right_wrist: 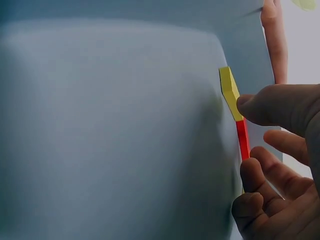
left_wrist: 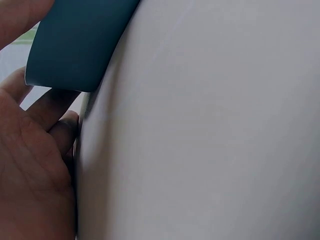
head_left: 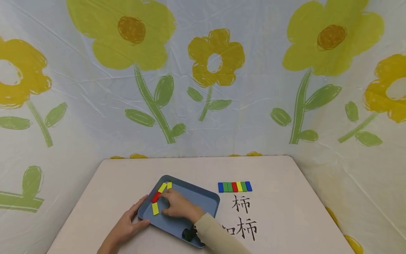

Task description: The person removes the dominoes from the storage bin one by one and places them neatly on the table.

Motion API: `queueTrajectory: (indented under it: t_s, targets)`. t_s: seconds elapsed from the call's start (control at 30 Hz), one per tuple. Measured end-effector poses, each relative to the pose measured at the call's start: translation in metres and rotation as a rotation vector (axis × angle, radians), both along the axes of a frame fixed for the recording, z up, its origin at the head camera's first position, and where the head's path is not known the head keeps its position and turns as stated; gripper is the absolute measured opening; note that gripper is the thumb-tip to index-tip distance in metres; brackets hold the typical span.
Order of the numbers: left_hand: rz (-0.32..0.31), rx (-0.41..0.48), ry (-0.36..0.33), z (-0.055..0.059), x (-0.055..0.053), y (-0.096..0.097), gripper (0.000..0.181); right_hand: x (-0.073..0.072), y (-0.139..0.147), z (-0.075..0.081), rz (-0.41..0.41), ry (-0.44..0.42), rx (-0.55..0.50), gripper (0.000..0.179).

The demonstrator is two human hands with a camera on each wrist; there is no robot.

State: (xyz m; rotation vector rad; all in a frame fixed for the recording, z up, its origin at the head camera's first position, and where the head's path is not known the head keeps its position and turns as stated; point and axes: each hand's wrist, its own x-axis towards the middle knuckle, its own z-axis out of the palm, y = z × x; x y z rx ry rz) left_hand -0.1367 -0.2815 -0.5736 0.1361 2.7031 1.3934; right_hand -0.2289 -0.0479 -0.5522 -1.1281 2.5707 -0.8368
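The nearest yellow tile (head_left: 155, 209) lies at nine o'clock in the tray (head_left: 196, 201) (the left hand (head_left: 127, 223) holds its corner), probably light, stiff, best pinched by its edges, the right hand (head_left: 179, 205) alongside, grip spread.

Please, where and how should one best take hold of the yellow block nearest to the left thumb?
Probably pinch the yellow block across its two long edges, coming from above: it seems to lie flat in the tray, its top uncovered.
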Motion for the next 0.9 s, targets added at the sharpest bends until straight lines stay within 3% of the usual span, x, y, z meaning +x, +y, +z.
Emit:
queueTrajectory:
  t_s: [0.4, 0.9]
  targets:
    - [0.010, -0.052, 0.010, 0.000, 0.001, 0.001, 0.081, 0.001, -0.011, 0.002, 0.046, 0.000, 0.011, 0.044]
    - [0.017, -0.027, 0.019, -0.001, 0.002, -0.002, 0.077, 0.001, -0.019, -0.001, 0.089, 0.012, 0.061, 0.048]
